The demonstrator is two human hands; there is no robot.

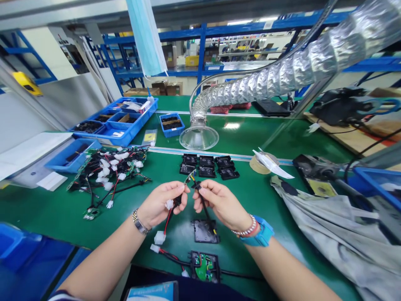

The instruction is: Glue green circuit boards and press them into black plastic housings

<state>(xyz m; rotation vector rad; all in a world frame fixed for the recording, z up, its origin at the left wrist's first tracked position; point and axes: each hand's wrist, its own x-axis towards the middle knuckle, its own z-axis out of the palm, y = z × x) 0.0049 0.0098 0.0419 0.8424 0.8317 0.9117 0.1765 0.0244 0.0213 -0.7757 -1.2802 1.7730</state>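
My left hand point(161, 205) and my right hand point(219, 205) meet above the green mat point(53, 209), both pinching black cable of a small wired circuit board point(189, 177). The board sticks up between my fingertips. Red and black wires hang from the cable to white connectors point(159, 237). Below my right hand lies a black plastic housing point(204, 231). Nearer me sits a black housing holding a green circuit board point(205, 266), with wires attached. A tangled heap of wired boards point(108, 175) lies to the left, and several black housings point(208, 166) stand in rows ahead.
Blue parts trays point(114, 129) stand at the far left of the bench. A silver ducted fume extractor ends in a clear hood point(199, 138) ahead. A tape roll point(260, 163) and equipment lie right, with a grey cloth point(328, 225) over the near right corner.
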